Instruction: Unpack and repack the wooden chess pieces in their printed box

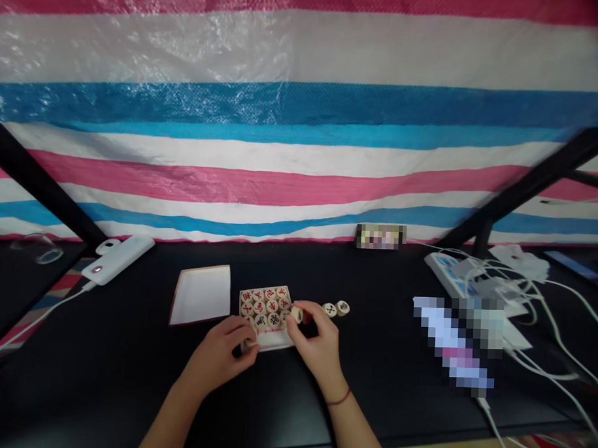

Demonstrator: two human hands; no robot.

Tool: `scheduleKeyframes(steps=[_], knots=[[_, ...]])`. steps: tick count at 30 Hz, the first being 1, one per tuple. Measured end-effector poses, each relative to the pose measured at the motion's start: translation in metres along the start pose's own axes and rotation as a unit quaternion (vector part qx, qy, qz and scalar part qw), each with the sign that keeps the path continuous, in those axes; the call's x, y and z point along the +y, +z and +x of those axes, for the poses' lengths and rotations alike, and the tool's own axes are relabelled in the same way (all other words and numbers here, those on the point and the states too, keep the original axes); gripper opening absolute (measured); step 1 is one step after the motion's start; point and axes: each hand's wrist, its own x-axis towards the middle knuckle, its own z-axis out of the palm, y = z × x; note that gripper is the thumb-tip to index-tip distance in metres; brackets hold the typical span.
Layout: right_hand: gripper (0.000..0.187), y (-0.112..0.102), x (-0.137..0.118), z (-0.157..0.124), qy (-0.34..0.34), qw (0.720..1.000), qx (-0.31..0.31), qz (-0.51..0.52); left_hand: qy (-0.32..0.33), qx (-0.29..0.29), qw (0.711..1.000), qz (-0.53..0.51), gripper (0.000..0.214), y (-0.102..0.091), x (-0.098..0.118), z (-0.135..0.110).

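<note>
A small open box (275,341) of Chinese chess pieces sits on the black table. Rows of round pale pieces with red characters (258,307) fill its far part, and pieces with black characters (273,320) lie in the row before them. Over the front right of the box, my right hand (319,342) pinches one Chinese chess piece (296,314) between thumb and fingers. My left hand (228,349) is curled at the front left corner, its thumb and fingers closed around a pale piece, partly hidden. Right of the box lie two loose black-character pieces (336,308).
The box lid (203,294) lies open side up to the left. A white power bank (118,260) with a cable is at the far left. On the right are a blurred phone (451,347), a power strip (444,271) and tangled white cables. Striped sheeting (280,187) hangs behind.
</note>
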Motion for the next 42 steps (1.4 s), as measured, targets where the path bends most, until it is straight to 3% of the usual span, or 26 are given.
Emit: scheduleKeyframes(steps=[9, 21, 28, 42], knots=[[0.013, -0.0002, -0.0007, -0.0015, -0.002, 1.0, -0.009, 0.0, 0.016, -0.042, 0.995, 0.088, 0.011, -0.0047, 0.0031, 0.0028], [0.012, 0.0001, 0.0006, -0.0037, 0.002, 1.0, -0.01, 0.001, 0.036, -0.029, 0.997, 0.06, 0.016, -0.0039, 0.0014, 0.0011], [0.013, 0.0, -0.0003, -0.0036, 0.001, 1.0, -0.008, -0.002, 0.016, -0.065, 0.997, 0.045, 0.019, -0.0058, 0.0011, 0.0011], [0.012, 0.0012, -0.0024, -0.0056, -0.004, 1.0, -0.015, 0.006, 0.004, -0.077, 0.997, 0.006, 0.02, -0.0088, 0.0027, -0.0003]])
